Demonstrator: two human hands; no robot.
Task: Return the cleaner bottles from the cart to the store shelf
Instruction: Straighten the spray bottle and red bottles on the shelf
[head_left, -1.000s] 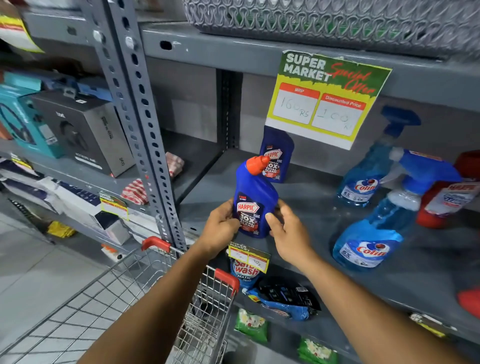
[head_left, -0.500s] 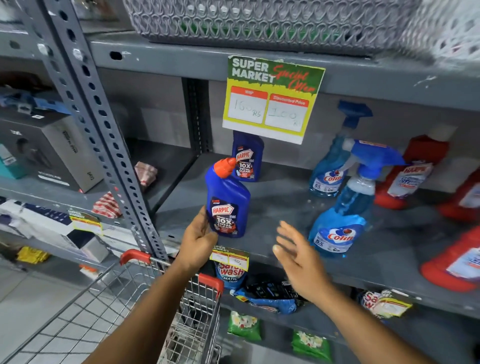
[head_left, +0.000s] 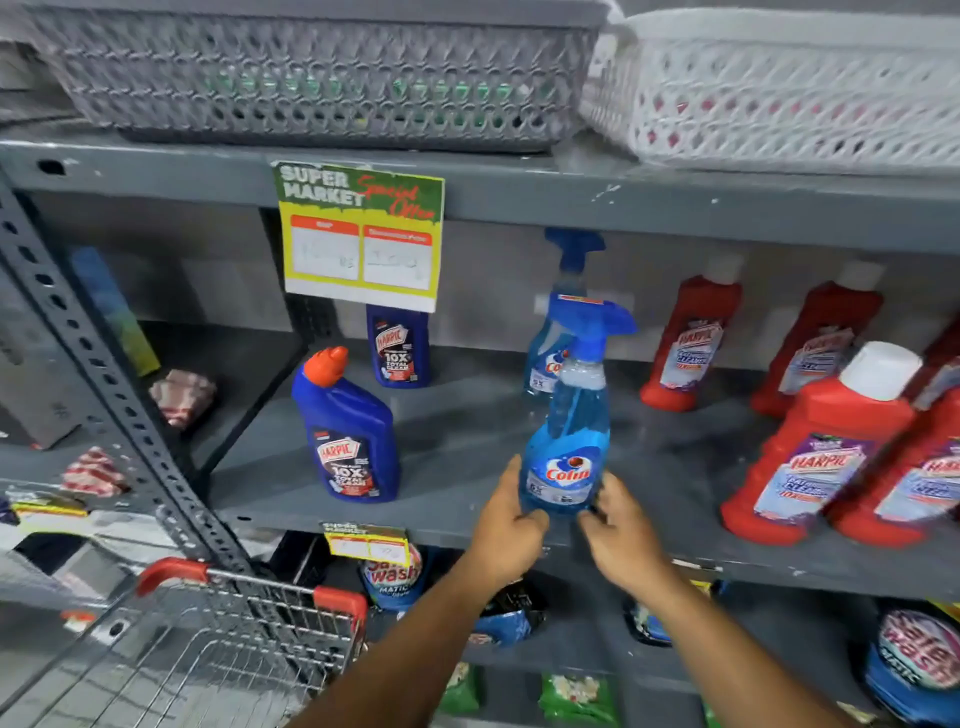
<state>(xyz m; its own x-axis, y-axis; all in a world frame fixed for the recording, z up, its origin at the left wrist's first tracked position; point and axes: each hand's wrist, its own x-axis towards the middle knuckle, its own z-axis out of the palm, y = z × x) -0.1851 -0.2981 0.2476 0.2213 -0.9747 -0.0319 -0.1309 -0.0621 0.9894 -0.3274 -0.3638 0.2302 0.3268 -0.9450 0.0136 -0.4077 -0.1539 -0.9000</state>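
Both hands (head_left: 511, 525) now flank Colin bottle (head_left: 566, 462) (base hidden, grip unclear).

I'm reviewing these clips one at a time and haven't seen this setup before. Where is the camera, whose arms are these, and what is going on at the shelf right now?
There is no machine here. A person wears a wide-angle camera on the head, so you look forward and down along their own bare arms at a grey metal store shelf.

The left hand and right hand both touch the base of a blue Colin spray bottle, which stands upright near the shelf's front edge.

Also on the shelf: a blue Harpic bottle with an orange cap, another blue Harpic bottle behind it, a second Colin sprayer, and red Harpic bottles to the right. The shopping cart sits at lower left; a price sign hangs above.
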